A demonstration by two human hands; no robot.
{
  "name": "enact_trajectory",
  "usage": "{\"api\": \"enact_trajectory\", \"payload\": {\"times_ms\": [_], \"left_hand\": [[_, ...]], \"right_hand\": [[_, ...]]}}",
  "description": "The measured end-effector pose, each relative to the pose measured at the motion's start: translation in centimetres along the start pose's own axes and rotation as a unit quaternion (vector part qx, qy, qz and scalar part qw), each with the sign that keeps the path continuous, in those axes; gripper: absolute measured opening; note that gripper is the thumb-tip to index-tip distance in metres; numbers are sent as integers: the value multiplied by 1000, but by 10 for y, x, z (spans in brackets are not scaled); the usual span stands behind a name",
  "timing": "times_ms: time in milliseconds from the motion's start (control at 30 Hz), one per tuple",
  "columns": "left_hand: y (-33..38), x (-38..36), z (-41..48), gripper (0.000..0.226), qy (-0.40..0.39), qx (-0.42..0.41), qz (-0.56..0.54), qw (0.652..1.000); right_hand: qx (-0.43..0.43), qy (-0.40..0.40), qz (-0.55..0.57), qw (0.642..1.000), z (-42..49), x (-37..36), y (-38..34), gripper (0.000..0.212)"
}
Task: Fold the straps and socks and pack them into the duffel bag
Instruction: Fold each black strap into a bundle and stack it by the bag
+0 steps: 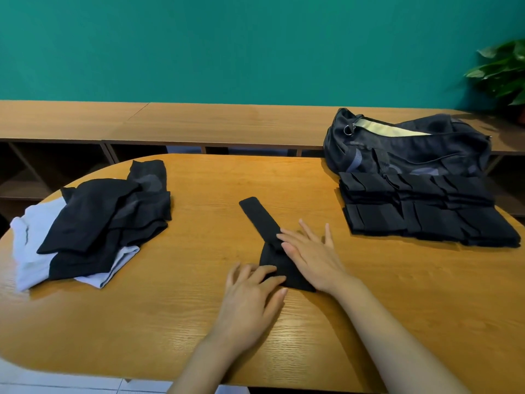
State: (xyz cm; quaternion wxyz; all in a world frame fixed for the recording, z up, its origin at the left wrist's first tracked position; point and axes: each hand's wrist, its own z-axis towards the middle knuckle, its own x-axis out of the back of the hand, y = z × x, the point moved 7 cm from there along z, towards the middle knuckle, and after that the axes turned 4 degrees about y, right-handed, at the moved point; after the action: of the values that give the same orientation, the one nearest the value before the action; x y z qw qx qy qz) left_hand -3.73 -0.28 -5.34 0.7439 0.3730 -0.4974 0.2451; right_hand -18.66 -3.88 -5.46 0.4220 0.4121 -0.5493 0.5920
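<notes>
A black strap (260, 216) lies flat in the middle of the wooden table (199, 280), its far end pointing away to the left. My right hand (311, 253) rests flat on its near part with fingers spread. My left hand (251, 294) lies beside it, fingertips on the strap's near left edge. A loose pile of black and white socks (93, 223) sits at the left. Folded black pieces (420, 211) are stacked in rows at the right. Behind them the dark duffel bag (409, 146) lies with its zip open.
A long wooden shelf unit (199, 120) runs behind the table against a teal wall. A green plant (505, 72) stands at the far right. The table's rounded near edge is close to my forearms.
</notes>
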Motion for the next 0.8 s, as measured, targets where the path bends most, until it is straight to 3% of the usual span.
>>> {"api": "enact_trajectory", "payload": {"times_ms": [233,367,500,633,800], "left_hand": [[11,-5,-2,62,-2,-15,-20,1000],[12,-4,-2,59,6,-24,-49,998],[-1,0,3,37,50,-11,-98,994],[-6,-3,8,41,35,13,-108,993],[6,-6,6,29,52,-11,-99,994]], "right_hand": [[-100,-24,-8,995,21,2,49,58],[-70,34,3,997,5,11,48,50],[-36,93,67,993,-36,16,28,43],[-28,143,99,984,-74,13,12,47],[18,76,21,997,-83,3,3,48]]}}
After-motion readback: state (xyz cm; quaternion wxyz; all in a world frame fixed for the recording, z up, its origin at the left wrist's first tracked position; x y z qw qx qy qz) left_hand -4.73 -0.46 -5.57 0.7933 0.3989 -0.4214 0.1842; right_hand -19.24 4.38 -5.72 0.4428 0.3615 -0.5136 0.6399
